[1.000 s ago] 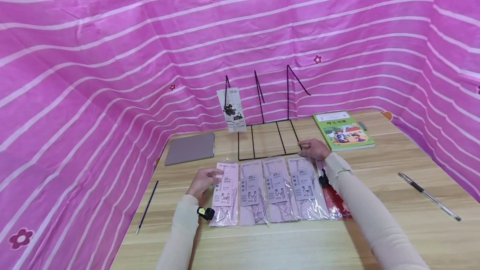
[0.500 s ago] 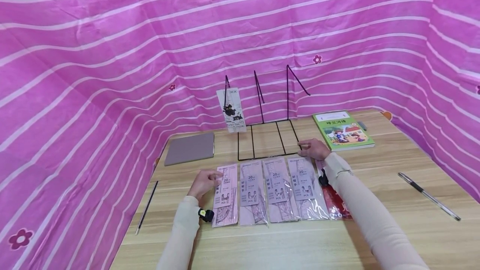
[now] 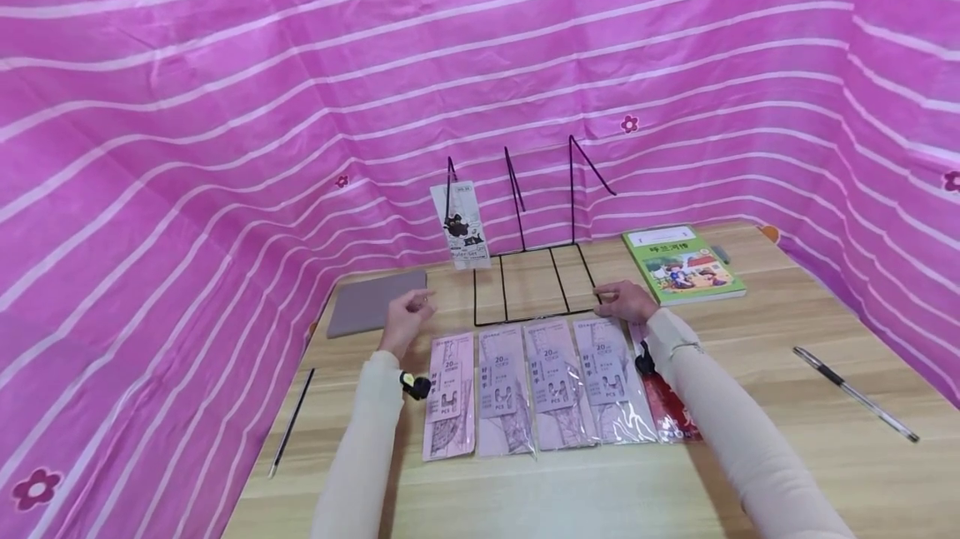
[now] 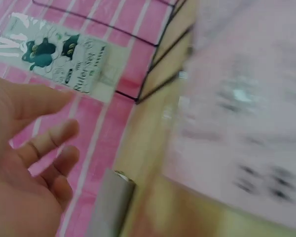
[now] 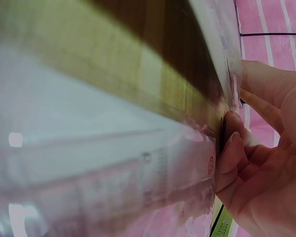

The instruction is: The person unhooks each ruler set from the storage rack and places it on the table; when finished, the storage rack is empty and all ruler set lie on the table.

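Several pink ruler set packets in clear sleeves lie in a row on the table, the leftmost ruler set packet (image 3: 450, 393) at the left end. My left hand (image 3: 407, 316) is off it, fingers loosely bent and holding nothing, beside the grey notebook (image 3: 360, 306). Just beyond the row's top edge, my right hand (image 3: 628, 301) is at the rack's near right corner, close to the fourth ruler set packet (image 3: 611, 376). In the right wrist view its fingers (image 5: 232, 148) touch a clear sleeve's edge; whether they pinch it is unclear.
A black wire rack (image 3: 573, 189) stands behind the row, with a white ruler set (image 3: 461, 227) hanging from its left hook. A red packet (image 3: 671, 414) lies partly under my right forearm. Right are a green book (image 3: 682, 264) and a pen (image 3: 855, 393); another pen (image 3: 291, 422) lies left.
My left hand has left the leftmost ruler set packet, after shifting it slightly, and moved away towards the grey notebook. The right hand stays in place. The head view has tilted slightly.
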`<state>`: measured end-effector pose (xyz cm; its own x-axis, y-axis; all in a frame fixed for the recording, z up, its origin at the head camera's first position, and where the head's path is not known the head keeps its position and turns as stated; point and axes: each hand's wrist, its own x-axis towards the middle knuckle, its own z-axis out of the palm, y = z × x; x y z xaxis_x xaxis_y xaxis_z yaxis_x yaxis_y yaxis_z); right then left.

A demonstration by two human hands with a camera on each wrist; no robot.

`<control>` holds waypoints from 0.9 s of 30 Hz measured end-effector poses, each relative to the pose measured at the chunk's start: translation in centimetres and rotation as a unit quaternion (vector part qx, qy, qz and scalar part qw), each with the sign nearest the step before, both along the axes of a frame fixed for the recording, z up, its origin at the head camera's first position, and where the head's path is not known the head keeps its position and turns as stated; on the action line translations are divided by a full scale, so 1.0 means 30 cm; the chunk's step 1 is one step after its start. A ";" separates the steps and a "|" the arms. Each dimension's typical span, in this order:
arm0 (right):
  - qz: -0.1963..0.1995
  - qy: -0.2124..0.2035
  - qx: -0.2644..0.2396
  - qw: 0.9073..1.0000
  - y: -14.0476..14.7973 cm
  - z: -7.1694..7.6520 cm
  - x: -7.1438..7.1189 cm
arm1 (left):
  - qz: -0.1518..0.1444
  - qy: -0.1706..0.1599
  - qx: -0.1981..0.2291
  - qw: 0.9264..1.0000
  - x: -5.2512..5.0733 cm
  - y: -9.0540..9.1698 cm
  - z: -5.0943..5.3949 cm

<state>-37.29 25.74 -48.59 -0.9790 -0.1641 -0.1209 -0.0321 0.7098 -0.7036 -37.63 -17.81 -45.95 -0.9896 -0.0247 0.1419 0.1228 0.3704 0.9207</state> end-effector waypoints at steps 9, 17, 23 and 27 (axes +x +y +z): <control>0.004 0.019 0.006 1.000 0.001 -0.019 -0.007 | -0.037 0.040 0.050 0.997 -0.160 0.067 0.149; -0.007 0.024 -0.011 1.000 -0.008 -0.013 -0.013 | -0.070 0.049 0.135 0.987 -0.274 0.128 0.266; -0.013 0.016 -0.012 1.000 -0.010 -0.008 -0.005 | -0.068 0.005 0.144 0.987 -0.290 0.137 0.298; -0.016 0.006 -0.015 1.000 -0.001 -0.008 0.002 | -0.070 0.008 0.139 0.988 -0.305 0.156 0.303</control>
<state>-37.22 25.70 -48.84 -0.9854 -0.1354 -0.1037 -0.0185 0.6894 -0.7241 -46.78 -13.14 -36.86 -0.9837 0.0725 0.1644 0.1702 0.0825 0.9820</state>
